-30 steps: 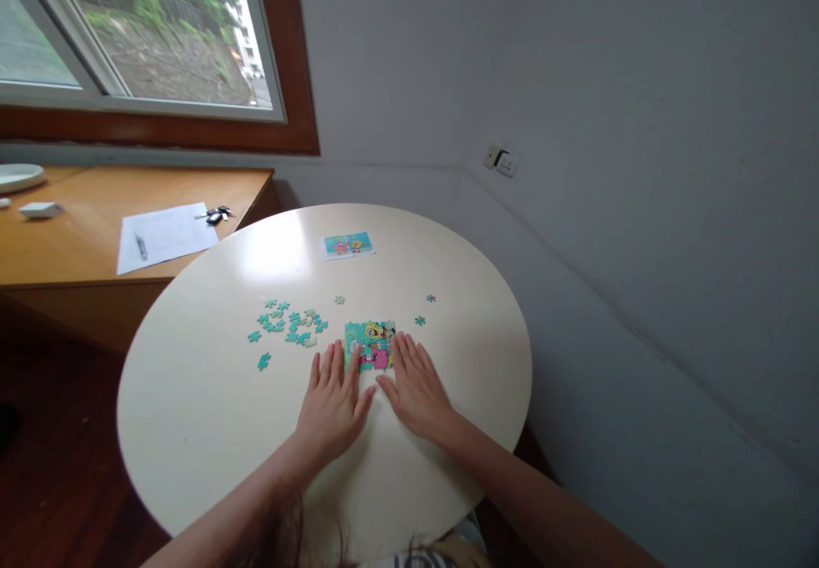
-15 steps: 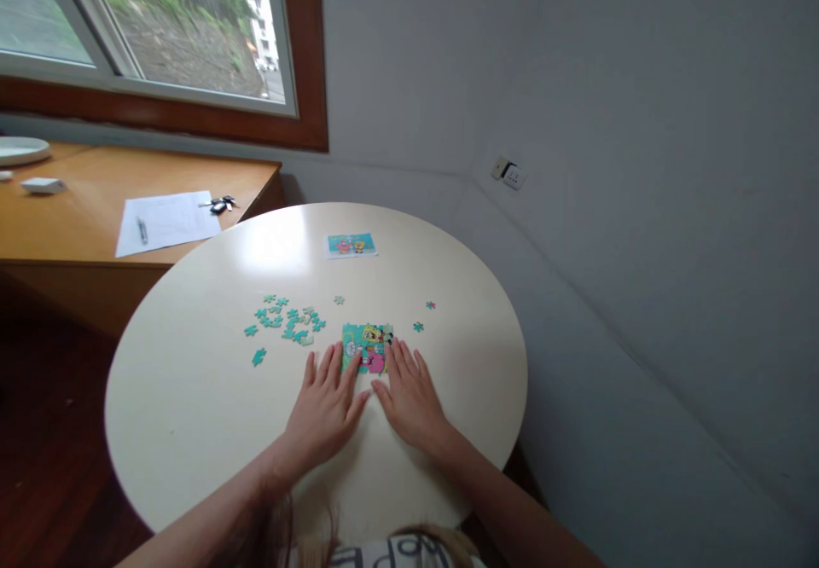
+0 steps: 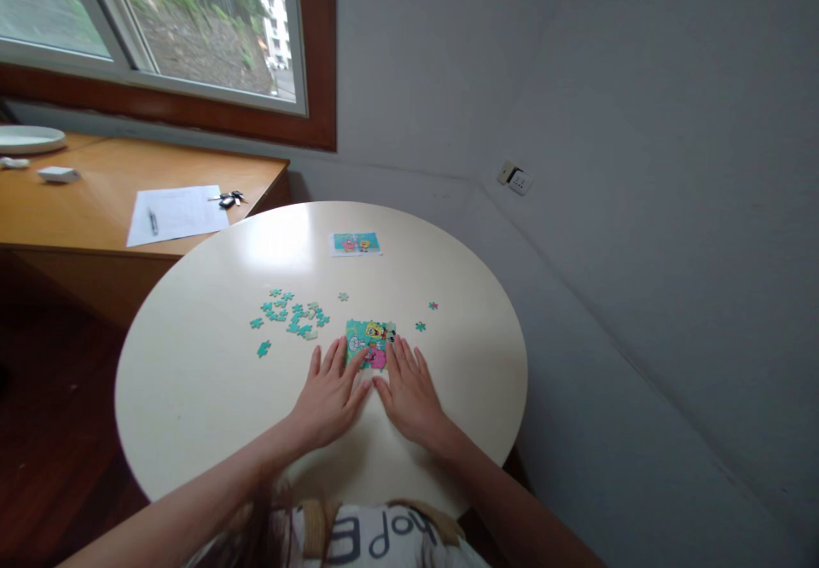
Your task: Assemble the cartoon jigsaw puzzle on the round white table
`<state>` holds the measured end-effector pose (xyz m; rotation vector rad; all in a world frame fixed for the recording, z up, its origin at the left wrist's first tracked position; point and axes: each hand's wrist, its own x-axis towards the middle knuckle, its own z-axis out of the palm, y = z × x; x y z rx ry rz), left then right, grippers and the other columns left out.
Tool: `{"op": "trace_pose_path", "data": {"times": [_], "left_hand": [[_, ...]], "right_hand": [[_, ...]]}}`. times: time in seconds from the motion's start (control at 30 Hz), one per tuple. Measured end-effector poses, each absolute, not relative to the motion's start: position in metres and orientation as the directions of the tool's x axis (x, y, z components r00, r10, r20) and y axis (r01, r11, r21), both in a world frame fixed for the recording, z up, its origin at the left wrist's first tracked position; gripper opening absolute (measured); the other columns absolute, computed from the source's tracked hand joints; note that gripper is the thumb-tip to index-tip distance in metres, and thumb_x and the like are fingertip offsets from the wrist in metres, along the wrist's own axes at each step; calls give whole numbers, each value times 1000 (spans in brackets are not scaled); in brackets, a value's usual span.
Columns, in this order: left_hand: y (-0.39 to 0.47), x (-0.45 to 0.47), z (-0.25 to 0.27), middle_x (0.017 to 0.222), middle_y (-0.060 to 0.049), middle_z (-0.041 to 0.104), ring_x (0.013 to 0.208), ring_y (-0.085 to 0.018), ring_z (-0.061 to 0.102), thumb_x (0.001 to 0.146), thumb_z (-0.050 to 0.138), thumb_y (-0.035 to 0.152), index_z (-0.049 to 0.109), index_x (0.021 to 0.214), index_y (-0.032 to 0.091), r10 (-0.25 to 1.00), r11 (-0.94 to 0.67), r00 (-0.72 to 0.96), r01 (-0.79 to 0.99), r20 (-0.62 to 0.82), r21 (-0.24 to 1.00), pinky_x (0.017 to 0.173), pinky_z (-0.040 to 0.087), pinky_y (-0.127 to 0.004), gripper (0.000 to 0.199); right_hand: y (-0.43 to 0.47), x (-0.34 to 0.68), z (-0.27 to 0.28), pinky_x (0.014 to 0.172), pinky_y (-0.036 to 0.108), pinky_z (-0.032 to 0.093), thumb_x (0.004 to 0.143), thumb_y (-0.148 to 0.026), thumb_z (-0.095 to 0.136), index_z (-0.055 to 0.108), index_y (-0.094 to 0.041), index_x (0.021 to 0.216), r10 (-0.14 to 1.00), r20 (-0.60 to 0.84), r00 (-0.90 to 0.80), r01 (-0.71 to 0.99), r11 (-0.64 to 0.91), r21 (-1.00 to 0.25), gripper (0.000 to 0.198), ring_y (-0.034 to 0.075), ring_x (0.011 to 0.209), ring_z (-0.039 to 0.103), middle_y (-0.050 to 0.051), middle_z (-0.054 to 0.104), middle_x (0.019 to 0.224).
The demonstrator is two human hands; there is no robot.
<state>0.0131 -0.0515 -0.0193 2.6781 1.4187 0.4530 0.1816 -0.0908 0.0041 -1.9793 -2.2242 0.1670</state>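
A joined block of jigsaw puzzle (image 3: 371, 343) with yellow, pink and teal cartoon figures lies flat on the round white table (image 3: 223, 406). My left hand (image 3: 328, 396) rests at its left side, fingers outstretched, with a fingertip over its lower left part. Against the right edge lies my right hand (image 3: 409, 393), fingers also extended and flat. The thumbs nearly meet below the block. Parts of its lower edges are hidden by my fingers. Loose teal puzzle pieces (image 3: 295, 319) are scattered to the left.
Two loose pieces, one a small puzzle piece (image 3: 421, 327), lie right of the block. A reference picture (image 3: 356, 244) is at the table's far side. The wooden desk (image 3: 172, 163) at left carries paper (image 3: 179, 212), keys (image 3: 229, 199) and a white tray (image 3: 31, 139).
The camera view has shifted slightly, so the room appears a little further right. Both hands stay nearly still beside the joined puzzle block.
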Motion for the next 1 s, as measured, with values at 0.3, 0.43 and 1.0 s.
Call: {"op": "trace_pose_path", "data": {"times": [0.3, 0.43, 1.0], "left_hand": [[-8, 29, -24, 149, -17, 39, 140, -31, 31, 94, 35, 47, 46, 139, 20, 797, -601, 553, 765, 243, 232, 112, 23, -53, 54], [25, 42, -17, 145, -18, 43, 137, -30, 36, 95, 33, 46, 46, 138, 17, 820, -570, 520, 780, 239, 257, 110, 28, -51, 53], [55, 32, -2, 101, -10, 64, 95, -21, 60, 90, 37, 32, 58, 100, 16, 901, -426, 117, 420, 418, 802, 89, 49, -38, 28]], "right_hand": [[-70, 181, 4, 113, 49, 24, 95, -40, 35, 32, -3, 146, 992, 69, -109, 983, 118, -140, 63, 34, 143, 23, 27, 28, 151], [-60, 175, 8, 111, 48, 27, 94, -39, 39, 36, -4, 144, 993, 101, -59, 989, 71, -129, 61, 34, 138, 32, 28, 36, 146], [29, 185, 19, 113, 36, 26, 95, -21, 34, 53, -17, 132, 944, 281, -173, 920, 256, -295, 42, 17, 137, 36, 10, 46, 145]]}}
